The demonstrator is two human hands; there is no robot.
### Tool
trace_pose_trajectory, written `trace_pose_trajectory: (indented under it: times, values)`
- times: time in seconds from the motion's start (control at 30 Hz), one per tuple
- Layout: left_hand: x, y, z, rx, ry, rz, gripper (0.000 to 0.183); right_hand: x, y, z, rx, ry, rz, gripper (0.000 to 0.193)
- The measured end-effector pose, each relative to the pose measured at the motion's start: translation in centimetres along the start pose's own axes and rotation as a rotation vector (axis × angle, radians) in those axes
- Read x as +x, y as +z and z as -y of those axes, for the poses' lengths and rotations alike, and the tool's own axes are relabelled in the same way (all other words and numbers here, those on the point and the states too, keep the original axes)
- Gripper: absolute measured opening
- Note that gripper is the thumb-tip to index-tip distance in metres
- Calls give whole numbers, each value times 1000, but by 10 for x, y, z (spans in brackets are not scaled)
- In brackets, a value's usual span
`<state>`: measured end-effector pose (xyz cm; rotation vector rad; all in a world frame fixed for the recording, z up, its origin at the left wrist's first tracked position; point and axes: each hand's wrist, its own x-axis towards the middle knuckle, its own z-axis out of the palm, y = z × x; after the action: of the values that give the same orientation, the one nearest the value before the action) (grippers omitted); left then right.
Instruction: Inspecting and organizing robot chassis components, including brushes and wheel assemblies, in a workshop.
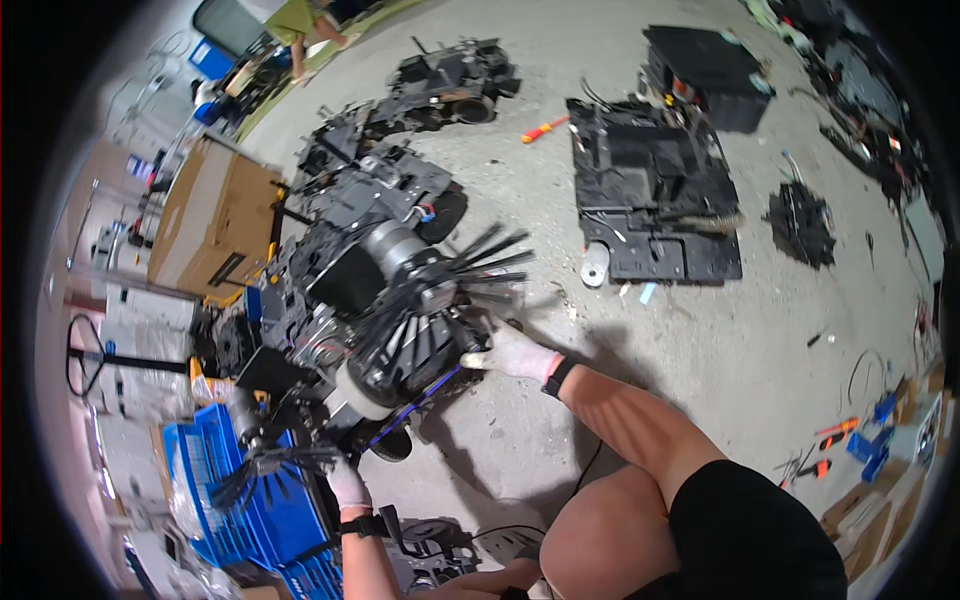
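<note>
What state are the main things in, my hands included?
Black and grey wheeled machine: inner parts exposed.
Upper round black brush: bristles splayed.
White gloved right hand: at the machine's edge, grip unclear.
White gloved left hand: by its lower end, grip hidden.
Red and orange screwdriver: lying unheld.
Black rectangular chassis: lying unheld.

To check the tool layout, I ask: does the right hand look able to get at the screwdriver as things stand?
Probably not without leaning: the right hand seems to hold the machine, and the screwdriver lies well ahead. However, the floor between looks mostly free.
</note>
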<state>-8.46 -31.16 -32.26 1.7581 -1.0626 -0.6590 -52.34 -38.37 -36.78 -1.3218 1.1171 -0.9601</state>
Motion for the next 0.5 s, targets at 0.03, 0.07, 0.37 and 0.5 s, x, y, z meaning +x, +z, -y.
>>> trace_pose_trajectory:
  times: [0.03, 0.07, 0.37, 0.5]
  values:
    - [-4, 3, -10, -29, -18, -25, 39, 0, 1, 1, -38, -23, -29, 98]
    - [-14, 7, -21, -226, -93, 49, 40, 2, -2, 0, -4, -32, 23, 105]
    - [-35, 28, -74, 144, -53, 131, 55, 13, 13, -34, 1281, 127, -257, 33]
    - [-28, 21, -62, -92, -95, 150, 58, 11, 20, -35, 627, -85, -311, 32]
